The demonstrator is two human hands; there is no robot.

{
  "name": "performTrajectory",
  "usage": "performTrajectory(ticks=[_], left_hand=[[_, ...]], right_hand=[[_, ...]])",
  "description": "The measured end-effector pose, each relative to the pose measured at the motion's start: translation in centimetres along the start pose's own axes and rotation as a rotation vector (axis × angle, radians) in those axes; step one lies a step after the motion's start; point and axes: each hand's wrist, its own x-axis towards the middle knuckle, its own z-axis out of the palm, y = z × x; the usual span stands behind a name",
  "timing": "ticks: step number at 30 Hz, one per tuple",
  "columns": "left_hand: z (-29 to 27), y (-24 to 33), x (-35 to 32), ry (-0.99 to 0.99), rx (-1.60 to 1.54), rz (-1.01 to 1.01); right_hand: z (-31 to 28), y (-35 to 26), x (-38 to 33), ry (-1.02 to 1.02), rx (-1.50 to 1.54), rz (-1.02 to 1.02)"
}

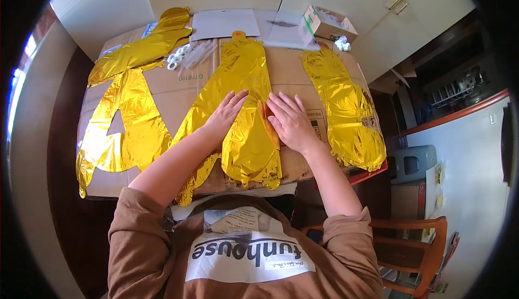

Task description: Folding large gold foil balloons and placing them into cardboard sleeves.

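A flat, uninflated gold foil balloon (243,64) lies in the middle of the cardboard, with a rounded part folded over near its lower end. On its left part rests my left hand (224,116), fingers stretched out and a ring on one of them. My right hand (293,123) lies flat along the balloon's right edge, its fingers extended and holding nothing. To the left is a gold foil balloon shaped like a letter A (132,99). Another gold balloon (130,56) lies above it, and a curved gold balloon (351,110) is on the right.
Brown cardboard (186,85) covers the table. Behind the balloons are white rings (174,60), clear straws (201,52), a white sheet (224,22), an open box (331,23) and a crumpled tissue (342,43). A wooden chair (413,224) and grey stool (413,156) stand at right.
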Motion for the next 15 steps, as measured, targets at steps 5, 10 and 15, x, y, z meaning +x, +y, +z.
performTrajectory(ticks=[5,10,15], left_hand=[[0.2,0.2,0.3,0.12,-0.122,0.054],[-4.1,0.8,2.0,0.02,-0.449,-0.08],[-8.7,1.1,4.6,0.264,-0.418,-0.254]], right_hand=[[0.1,0.2,-0.2,-0.005,-0.032,-0.031],[0.3,0.1,-0.3,-0.009,-0.016,-0.011],[0.0,0.2,-0.9,-0.038,-0.044,0.007]])
